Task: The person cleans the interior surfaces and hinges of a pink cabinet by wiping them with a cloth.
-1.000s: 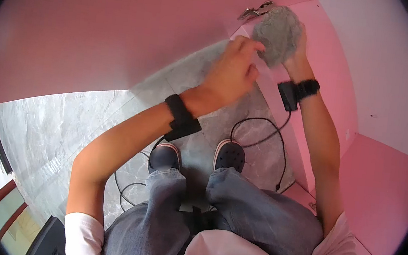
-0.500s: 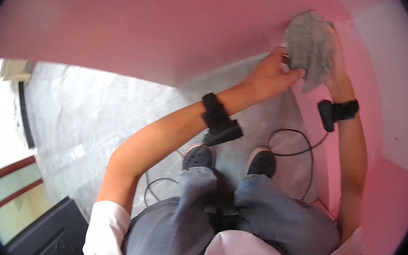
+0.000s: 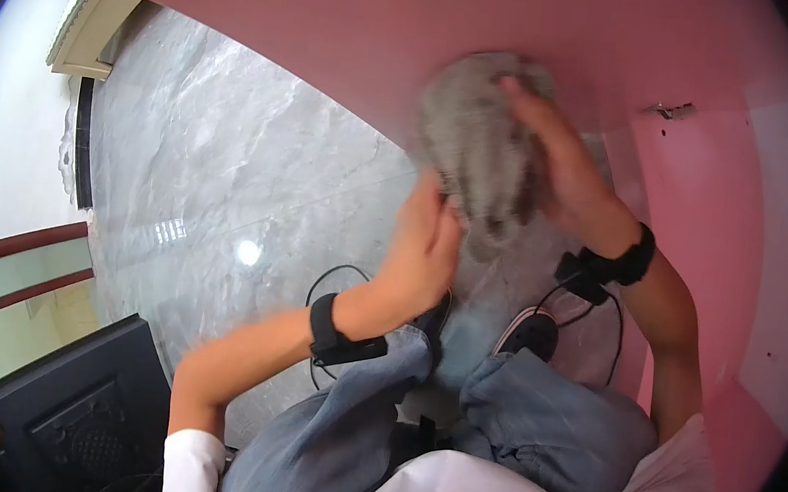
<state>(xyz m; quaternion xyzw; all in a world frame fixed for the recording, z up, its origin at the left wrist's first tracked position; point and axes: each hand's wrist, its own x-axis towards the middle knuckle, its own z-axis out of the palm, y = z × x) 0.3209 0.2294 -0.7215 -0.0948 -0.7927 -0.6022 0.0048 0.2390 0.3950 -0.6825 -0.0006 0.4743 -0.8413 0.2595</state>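
Bright floor [image 3: 223, 132] with glare, motion-blurred cloth [image 3: 479, 125], black fisheye edges

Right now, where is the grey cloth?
In the head view, the grey cloth is above and right of centre, by the edge of the pink panel, with the right hand at its right and the left hand at its lower left.

A single camera on the person's head looks forward and steeply down through a wide fisheye lens, black at the corners. The white T-shirt [image 3: 475, 480] and blue jeans [image 3: 553, 421] lie closest, along the bottom edge. The left hand [image 3: 422, 249], right hand [image 3: 570, 173] and gray cloth [image 3: 474, 120] are near, around upper centre; marbled floor [image 3: 203, 140] spreads farther off, bowed pink panel [image 3: 342, 5] across the top.
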